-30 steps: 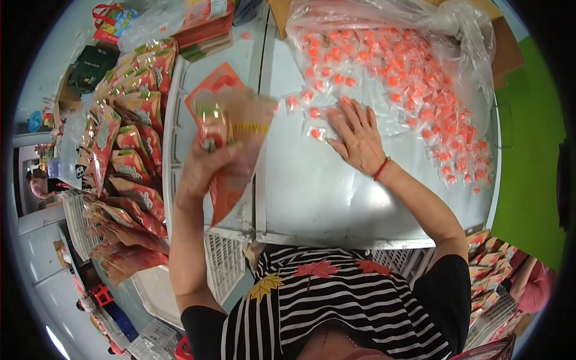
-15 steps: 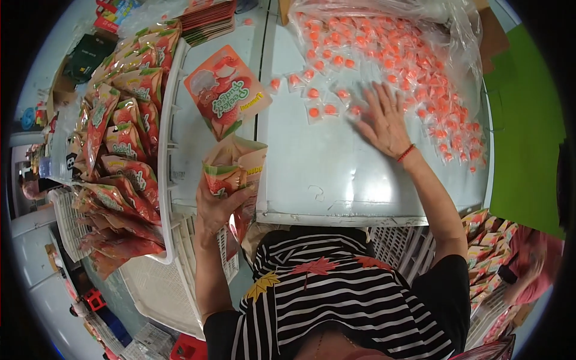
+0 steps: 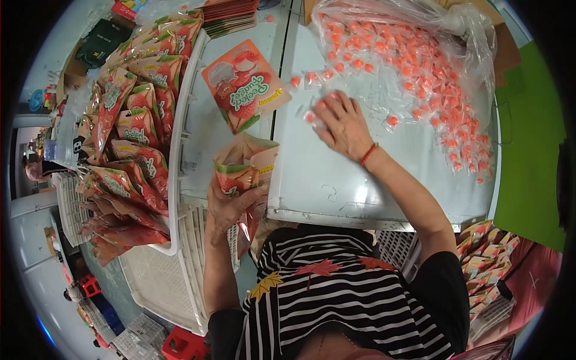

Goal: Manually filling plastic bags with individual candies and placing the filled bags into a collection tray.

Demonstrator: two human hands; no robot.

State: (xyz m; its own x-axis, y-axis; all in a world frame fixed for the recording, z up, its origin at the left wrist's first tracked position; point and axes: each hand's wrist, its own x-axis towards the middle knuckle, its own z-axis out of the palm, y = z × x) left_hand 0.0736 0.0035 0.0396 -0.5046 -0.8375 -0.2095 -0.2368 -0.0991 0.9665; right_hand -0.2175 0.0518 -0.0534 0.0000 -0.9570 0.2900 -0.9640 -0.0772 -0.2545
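My left hand is wrapped round an upright red and peach-coloured pouch, whose top gapes upward at the table's near edge. My right hand lies palm down on the pale table, fingers extended over a few small orange-red candies in clear wrappers; one wrapped candy shows beside the fingers. What lies under the palm is hidden. Just beyond the held pouch, a flat pouch of the same print rests on the table. A large heap of wrapped candies spreads over the far right.
At left, a white plastic crate is packed with filled pouches. A stack of flat pouches lies at the back. Clear plastic sheeting covers part of the candy heap. More pouches and a person in pink are at lower right.
My right hand has swept left across the table from the heap's edge, gathering loose candies toward the pouch. My left hand keeps its hold on the pouch. The whole view has shifted slightly.
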